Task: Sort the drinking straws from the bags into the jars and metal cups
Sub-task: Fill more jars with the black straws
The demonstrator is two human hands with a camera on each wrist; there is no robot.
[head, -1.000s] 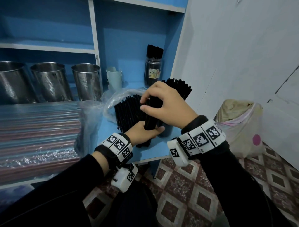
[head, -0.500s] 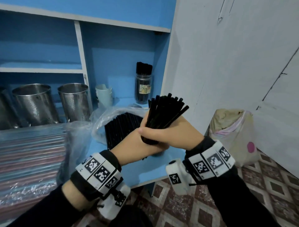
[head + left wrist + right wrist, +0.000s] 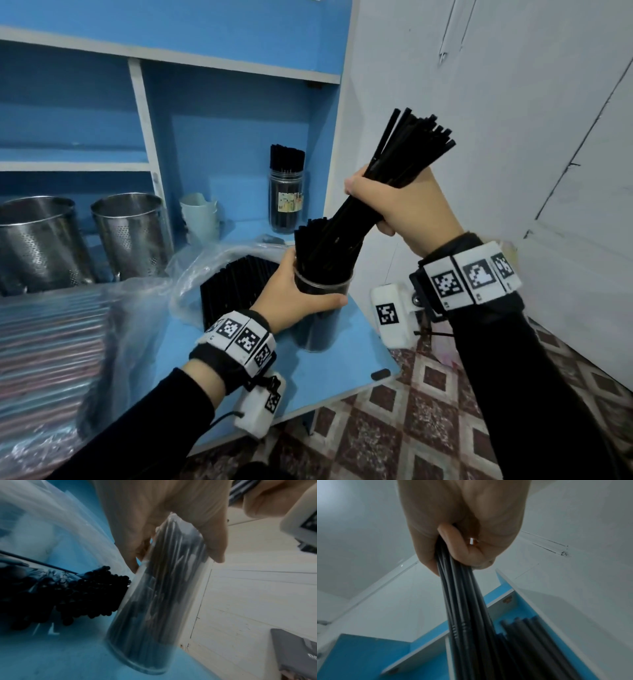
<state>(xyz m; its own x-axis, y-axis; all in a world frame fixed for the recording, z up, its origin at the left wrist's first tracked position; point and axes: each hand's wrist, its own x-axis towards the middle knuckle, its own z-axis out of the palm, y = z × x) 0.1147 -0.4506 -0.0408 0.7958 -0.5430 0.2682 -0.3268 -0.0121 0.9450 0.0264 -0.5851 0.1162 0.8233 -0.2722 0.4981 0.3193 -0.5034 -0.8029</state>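
My right hand [image 3: 394,202] grips a bundle of black straws [image 3: 407,150] at its middle, tilted, with the lower ends reaching into a clear jar [image 3: 320,322]. The left hand [image 3: 294,294] wraps round the top of that jar, which stands on the blue tabletop [image 3: 346,373]. Seen from the left wrist, the jar [image 3: 154,601] shows dark straws inside and my fingers [image 3: 214,540] curl round it. From the right wrist, the bundle [image 3: 462,608] runs down out of my closed fist [image 3: 462,540]. An open plastic bag of black straws [image 3: 236,284] lies left of the jar.
A second jar full of black straws [image 3: 287,192] stands at the back of the shelf, beside pale stacked cups [image 3: 200,216]. Two perforated metal cups [image 3: 133,233] stand to the left. A bag of coloured straws [image 3: 48,356] fills the near left. A white wall is on the right.
The right hand has lifted the bundle up and to the right, ends now over the jar. My left hand has let go of the bundle and taken hold of the jar.
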